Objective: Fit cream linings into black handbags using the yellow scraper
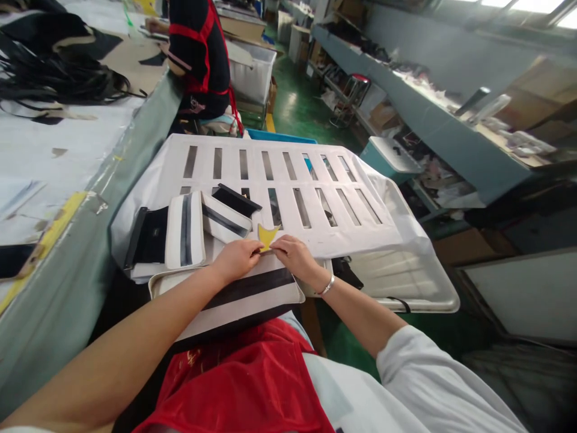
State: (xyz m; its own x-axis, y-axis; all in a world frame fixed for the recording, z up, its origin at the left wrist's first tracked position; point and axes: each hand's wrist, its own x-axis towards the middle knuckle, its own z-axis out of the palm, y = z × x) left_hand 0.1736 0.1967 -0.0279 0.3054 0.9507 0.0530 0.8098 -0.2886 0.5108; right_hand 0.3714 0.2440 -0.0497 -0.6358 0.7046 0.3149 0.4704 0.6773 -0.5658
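Observation:
A small yellow piece with a curved, notched top edge (pixel 267 235) stands up between my two hands. My left hand (pixel 238 258) is closed, thumb and fingers pinched at its lower left side. From the other side my right hand (pixel 297 257) pinches at its lower right; the exact grip is partly hidden by the fingers. Below both hands, a larger white panel with a wide black stripe (pixel 252 287) rests across my lap. Left of my hands lie a white padded piece with a dark stripe (pixel 185 228) and a smaller striped white piece (pixel 225 219).
A white slotted board (pixel 279 159) lies over a pale plastic bin (pixel 406 264) before me. Black pieces (pixel 155 234) sit at its left. A cloth-edged table (pixel 90 168) with black straps runs along the left. A seated person (pixel 198 54) works beyond it.

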